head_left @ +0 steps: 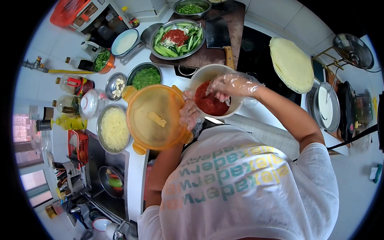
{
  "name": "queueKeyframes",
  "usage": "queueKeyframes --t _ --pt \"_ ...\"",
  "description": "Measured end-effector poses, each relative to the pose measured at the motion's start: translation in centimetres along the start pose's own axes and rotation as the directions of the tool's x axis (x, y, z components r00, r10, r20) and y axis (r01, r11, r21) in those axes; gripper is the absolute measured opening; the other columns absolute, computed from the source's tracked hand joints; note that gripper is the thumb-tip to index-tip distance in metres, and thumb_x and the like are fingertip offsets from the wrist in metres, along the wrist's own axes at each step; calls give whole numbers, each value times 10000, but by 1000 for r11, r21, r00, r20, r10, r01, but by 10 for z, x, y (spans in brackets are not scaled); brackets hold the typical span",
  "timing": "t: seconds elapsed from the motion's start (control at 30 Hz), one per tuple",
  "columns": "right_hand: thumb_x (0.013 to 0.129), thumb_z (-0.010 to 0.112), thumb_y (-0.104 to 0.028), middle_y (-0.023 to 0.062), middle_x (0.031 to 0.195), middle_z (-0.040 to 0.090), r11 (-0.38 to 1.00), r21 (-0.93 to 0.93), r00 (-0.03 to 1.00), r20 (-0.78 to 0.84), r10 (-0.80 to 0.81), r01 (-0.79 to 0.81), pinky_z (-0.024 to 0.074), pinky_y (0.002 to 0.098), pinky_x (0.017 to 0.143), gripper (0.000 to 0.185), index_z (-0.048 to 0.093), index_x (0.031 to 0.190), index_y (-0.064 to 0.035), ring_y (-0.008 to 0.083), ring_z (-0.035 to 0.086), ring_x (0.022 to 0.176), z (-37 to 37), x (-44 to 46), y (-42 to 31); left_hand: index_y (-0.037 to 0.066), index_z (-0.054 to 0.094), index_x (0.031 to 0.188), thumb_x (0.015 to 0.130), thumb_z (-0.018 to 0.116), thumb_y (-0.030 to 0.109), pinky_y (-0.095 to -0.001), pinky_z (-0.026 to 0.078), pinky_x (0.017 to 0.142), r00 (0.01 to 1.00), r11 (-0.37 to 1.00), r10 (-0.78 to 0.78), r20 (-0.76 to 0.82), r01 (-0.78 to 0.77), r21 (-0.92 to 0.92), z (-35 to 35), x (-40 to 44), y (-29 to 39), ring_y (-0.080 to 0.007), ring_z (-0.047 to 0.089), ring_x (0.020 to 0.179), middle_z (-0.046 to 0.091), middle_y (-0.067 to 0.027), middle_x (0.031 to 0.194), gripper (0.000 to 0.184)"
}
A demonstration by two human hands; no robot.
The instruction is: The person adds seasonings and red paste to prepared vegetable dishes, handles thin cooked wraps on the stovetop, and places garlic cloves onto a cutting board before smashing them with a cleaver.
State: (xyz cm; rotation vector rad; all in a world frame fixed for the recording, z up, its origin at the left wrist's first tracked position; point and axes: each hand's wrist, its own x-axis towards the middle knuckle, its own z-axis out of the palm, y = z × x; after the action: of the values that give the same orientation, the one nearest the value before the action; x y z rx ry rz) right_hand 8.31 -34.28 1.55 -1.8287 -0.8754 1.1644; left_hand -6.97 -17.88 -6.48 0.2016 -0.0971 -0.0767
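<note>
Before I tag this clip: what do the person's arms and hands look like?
The left hand and right hand wear clear, loose, wrinkled plastic gloves. Forearms are bare. White short sleeves belong to a white T-shirt with repeated rows of lettering in teal, yellow and orange.

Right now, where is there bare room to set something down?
The black surface between brown board and flatbreads looks mostly bare. A small counter patch lies between the greens bowl and the pot. The left side is crowded with bowls and bottles.
</note>
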Motion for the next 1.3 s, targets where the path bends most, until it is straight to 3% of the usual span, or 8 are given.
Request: queueKeyframes --t 0.23,0.33,0.43,0.73,0.83,0.93,1.03,1.3 --pt "919 432 -203 66 711 621 978 205 990 -141 7 22 476 218 549 268 605 885 -1 106 593 619 -21 -22 -8 34 429 1069 914 451 293 -237 426 498 984 990 9 178 17 -141 -4 6 -1 -111 529 496 581 -45 660 302" --pt "908 456 -206 68 719 632 966 257 981 -195 13 39 475 214 555 255 613 881 -7 103 596 622 -28 -31 -5 -2 424 1037 928 442 242 -235 415 487 978 983 -8 207 46 -178 -7 7 1 -99 473 436 507 -42 616 267" --pt "897 479 -205 73 737 643 948 314 973 -230 23 52 474 204 558 244 619 889 -6 99 598 623 -33 -37 2 -9 419 1033 925 455 218 -224 423 478 994 984 21 110 -1 -181 3 4 0 -99 482 420 503 -45 604 255" --pt "923 435 -258 44 715 619 941 328 949 -313 28 80 434 180 546 305 609 919 -8 77 574 613 -33 -46 1 -3 408 1165 916 429 285 -257 417 508 968 970 -19 250 79 -232 -6 7 1 -131 462 465 523 -62 636 381" --pt "901 455 -220 76 752 646 930 359 950 -309 38 79 471 187 567 273 621 926 -4 83 585 614 -37 -49 -9 -15 401 1144 911 443 280 -265 426 513 969 980 -35 245 81 -182 -3 6 3 -142 479 455 528 -64 633 379" --pt "907 454 -230 69 744 639 922 367 948 -317 -6 128 470 190 569 282 620 938 -5 84 580 608 -42 -50 -15 -7 405 1000 941 419 226 -208 422 441 996 991 23 90 -10 -135 5 6 1 -91 475 397 502 -45 559 240" --pt "913 450 -235 60 750 634 915 372 935 -355 -13 154 465 179 574 282 622 940 -13 76 572 613 -49 -46 -23 22 408 1065 903 468 274 -249 441 506 966 977 -45 255 97 -192 -11 9 5 -146 539 470 580 -85 673 305" --pt "925 433 -235 47 815 625 874 405 894 -442 -70 269 444 183 631 278 598 1002 -24 72 563 700 -72 -11 -47 21 424 1062 905 467 277 -227 451 431 992 974 34 120 -6 -227 -8 6 -2 -110 527 414 576 -71 593 303"
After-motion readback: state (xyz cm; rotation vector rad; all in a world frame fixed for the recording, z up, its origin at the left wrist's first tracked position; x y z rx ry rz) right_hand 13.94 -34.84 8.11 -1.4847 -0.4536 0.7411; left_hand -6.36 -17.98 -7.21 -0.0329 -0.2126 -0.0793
